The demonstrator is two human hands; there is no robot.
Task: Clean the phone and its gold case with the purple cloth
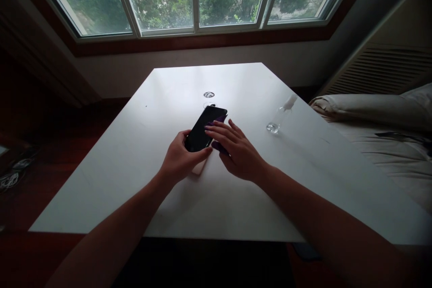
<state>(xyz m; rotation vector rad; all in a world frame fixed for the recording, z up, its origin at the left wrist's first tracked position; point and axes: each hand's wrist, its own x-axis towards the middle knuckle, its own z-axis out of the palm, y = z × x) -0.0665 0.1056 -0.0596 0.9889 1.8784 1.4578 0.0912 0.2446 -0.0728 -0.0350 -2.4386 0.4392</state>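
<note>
A black phone point(201, 131) is tilted above the white table point(128, 166), gripped along its lower left part by my left hand point(178, 156). My right hand point(236, 149) is closed on a dark purple cloth point(220, 147), part of which lies against the phone's screen under the fingers. Below the phone, a pinkish flat object point(200, 168) shows only at its lower end. A clear spray bottle point(281, 114) with a white top is to the right of my right hand. Beyond the phone is a small round patterned item point(209, 95).
A window point(195, 31) runs behind the table. At the right is a bed or couch with pale bedding point(378, 112) and a dark strap-like item point(401, 135). Cables point(10, 180) lie on the reddish floor at the left.
</note>
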